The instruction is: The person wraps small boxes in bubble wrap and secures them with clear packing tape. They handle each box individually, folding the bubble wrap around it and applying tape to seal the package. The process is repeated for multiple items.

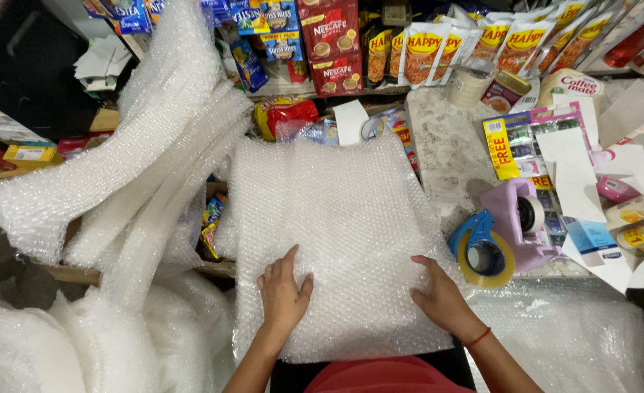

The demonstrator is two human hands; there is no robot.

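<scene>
From above, a clear bubble wrap sheet (pixel 336 240) lies spread flat just before the person. The left hand (pixel 283 291) presses it open-palmed, grasping nothing; the right hand (pixel 438 295) rests on its right edge, fingers loosely curled. A marble counter (pixel 446 156) lies beyond, crowded: blue tape dispenser (pixel 482 251) just right, bubble wrap strips (pixel 140 167) left.

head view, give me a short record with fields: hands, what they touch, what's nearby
left hand: left hand flat on the bubble wrap sheet, fingers spread
right hand: right hand pressing the sheet's right edge; red band on the wrist
sheet: spread on the counter
right of sheet: blue tape dispenser, purple tape dispenser
left of sheet: loose bubble wrap lengths
far side: shelf packets
</scene>
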